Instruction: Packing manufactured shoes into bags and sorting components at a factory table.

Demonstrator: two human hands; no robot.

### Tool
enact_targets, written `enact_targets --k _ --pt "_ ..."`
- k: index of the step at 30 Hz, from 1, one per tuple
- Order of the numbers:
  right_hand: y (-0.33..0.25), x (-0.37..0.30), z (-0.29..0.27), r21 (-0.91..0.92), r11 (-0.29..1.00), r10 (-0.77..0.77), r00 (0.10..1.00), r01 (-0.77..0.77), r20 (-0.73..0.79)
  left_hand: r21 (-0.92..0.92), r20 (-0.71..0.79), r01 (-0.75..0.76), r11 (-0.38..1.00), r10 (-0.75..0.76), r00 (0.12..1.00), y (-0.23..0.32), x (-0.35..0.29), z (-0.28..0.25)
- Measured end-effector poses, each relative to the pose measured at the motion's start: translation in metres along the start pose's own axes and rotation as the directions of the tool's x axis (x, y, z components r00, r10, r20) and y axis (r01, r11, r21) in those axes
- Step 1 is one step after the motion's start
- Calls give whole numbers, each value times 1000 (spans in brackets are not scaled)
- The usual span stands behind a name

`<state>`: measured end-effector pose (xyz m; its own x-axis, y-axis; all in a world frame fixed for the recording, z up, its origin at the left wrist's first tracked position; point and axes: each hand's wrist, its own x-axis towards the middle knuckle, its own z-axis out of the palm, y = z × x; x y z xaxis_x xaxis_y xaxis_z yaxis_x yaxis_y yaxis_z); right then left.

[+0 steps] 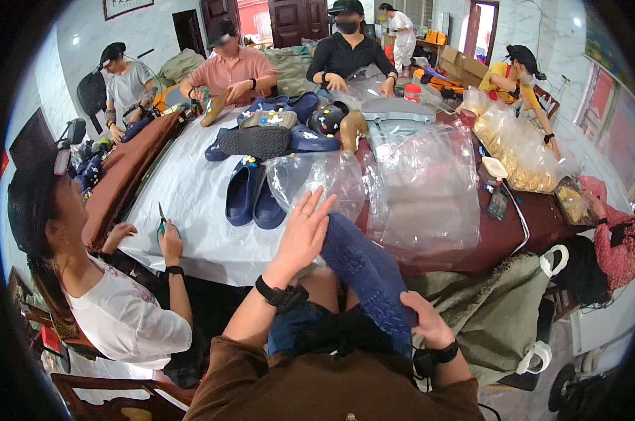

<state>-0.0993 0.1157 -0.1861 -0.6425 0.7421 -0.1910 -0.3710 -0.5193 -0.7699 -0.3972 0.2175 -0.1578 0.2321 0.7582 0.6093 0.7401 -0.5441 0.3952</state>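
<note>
A pair of blue clogs (365, 270) is in front of me above my lap, tilted, with patterned soles turned toward me. My right hand (430, 319) grips their lower end, thumb on the near side and the other fingers mostly hidden. At their upper end, my left hand (305, 228) lies with its fingers stretched out, its edge against the blue sole. Just beyond it on the table rests a clear plastic bag (317, 179). Another pair of blue clogs (250, 200) stands upright to the left of that bag.
More clogs (275, 130) are piled mid-table. Flat clear bags (430, 189) lie to the right, near bags of yellowish pieces (517, 158). A co-worker at left holds green-handled scissors (164, 226). A grey-green sack (486, 316) stands at my right. Other people sit around the table.
</note>
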Motion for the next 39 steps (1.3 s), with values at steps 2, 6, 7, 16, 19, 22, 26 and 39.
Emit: enact_targets --k 2,6,7,16,19,22,26,39 --pt "4 -8 -6 -136 991 -11 996 -1 -91 -25 -4 9 1000 -9 1000 -3 2 2" --pt "9 -18 -19 -287 958 -88 957 6 -275 1 -51 34 999 -34 998 -14 1 7" --pt "8 -21 -23 -288 958 -87 958 5 -274 13 -56 50 999 -49 997 -17 0 8" --pt "-1 -61 -40 -140 981 -163 952 130 -258 -111 94 55 992 -44 995 -36 -8 55" --pt "-1 -68 -30 -61 986 -166 935 155 -314 -390 317 116 914 15 948 -23 3 62" --pt "7 -59 -32 133 978 -131 967 163 -219 -672 378 272 689 3 926 -86 -15 114" --pt "6 -49 -32 80 986 -124 956 150 -264 -790 511 521 322 -123 851 -79 -2 119" --pt "1 -42 -45 94 975 -164 935 202 -313 -372 205 201 906 -131 970 -22 7 61"
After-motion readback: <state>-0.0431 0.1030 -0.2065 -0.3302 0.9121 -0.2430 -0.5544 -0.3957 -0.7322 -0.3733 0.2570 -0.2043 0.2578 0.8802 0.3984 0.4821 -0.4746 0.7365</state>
